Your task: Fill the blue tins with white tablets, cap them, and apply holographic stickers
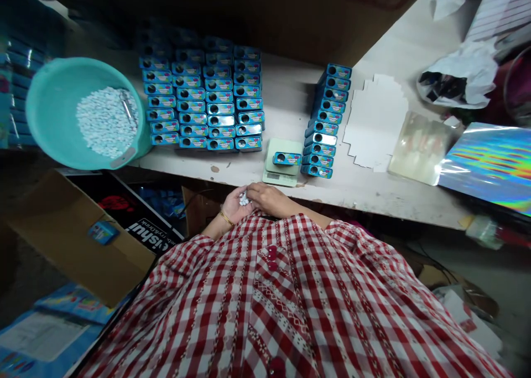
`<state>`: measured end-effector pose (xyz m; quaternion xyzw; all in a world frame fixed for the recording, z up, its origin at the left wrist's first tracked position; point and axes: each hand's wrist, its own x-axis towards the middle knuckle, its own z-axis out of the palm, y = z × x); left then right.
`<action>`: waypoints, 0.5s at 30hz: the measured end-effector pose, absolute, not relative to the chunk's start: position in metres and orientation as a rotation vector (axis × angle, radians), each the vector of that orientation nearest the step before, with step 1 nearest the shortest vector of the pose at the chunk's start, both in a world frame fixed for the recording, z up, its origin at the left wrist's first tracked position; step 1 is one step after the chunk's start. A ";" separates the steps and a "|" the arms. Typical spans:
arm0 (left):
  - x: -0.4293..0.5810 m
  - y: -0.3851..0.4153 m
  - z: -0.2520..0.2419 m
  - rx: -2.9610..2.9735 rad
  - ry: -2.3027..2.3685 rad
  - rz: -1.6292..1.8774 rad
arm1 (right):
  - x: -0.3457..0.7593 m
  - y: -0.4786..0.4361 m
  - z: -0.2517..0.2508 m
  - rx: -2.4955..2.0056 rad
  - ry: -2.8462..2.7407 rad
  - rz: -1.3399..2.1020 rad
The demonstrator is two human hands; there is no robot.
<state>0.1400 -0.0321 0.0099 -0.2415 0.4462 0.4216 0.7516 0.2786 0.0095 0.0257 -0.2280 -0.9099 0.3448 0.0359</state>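
Note:
My left hand [233, 205] is cupped close to my body, just below the table's front edge, with a small heap of white pellets [244, 200] in its palm. My right hand [265, 195] lies against it, fingers curled and pinching at those pellets. A gold bangle circles my left wrist. Directly above my hands, a pale green weighing scale [277, 174] stands on the white table [290, 98] with one blue tin [287, 158] lying on its platform. The tin has a round hole at one end.
Several rows of blue tins [203, 98] are stacked at the back left, and a single column of blue tins [326, 120] rises right of the scale. A teal basin [50, 112] holds white pellets. Flat white card blanks [375, 123], holographic sheets [489, 159], open cardboard box [66, 228].

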 end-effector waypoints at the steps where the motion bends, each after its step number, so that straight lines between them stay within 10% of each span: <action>1: 0.141 -0.031 0.010 -0.517 0.953 0.944 | 0.282 0.011 0.024 -0.756 -2.713 1.090; 15: 0.146 -0.007 0.012 -0.406 0.898 0.988 | 0.340 0.073 0.006 -1.257 -2.380 0.859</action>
